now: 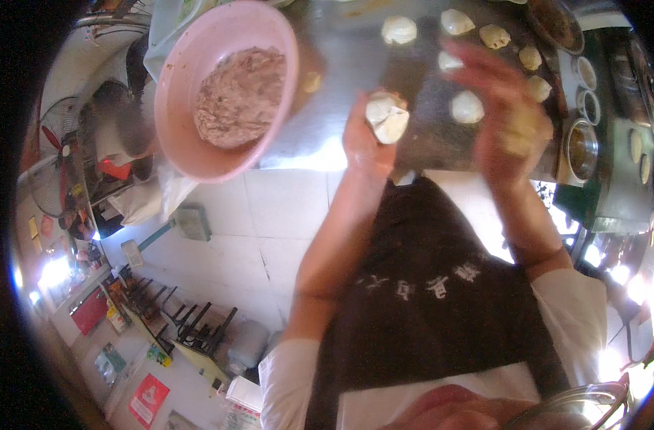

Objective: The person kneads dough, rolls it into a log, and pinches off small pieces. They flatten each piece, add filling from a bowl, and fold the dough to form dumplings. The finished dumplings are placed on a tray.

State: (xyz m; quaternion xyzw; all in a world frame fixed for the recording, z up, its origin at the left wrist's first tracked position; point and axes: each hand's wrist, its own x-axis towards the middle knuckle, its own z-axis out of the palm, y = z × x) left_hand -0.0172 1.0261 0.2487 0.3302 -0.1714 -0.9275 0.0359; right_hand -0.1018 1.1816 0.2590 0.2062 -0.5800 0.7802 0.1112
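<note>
My left hand holds a filled dough bun with a pleated top, over the near edge of the metal worktop. To its right, my right hand is blurred above the worktop; whether anything is in it is hard to tell. Several pieces of dough lie around that hand, among them a round one, one at the top and another partly behind my fingers. Left of my left hand stands a pink plastic basin with a ground meat filling in it.
Small round containers and a metal bowl stand at the right, near a dark round pan. A green-sided counter lies beyond. At far left are a fan and white plastic bags; tables and stools are lower left.
</note>
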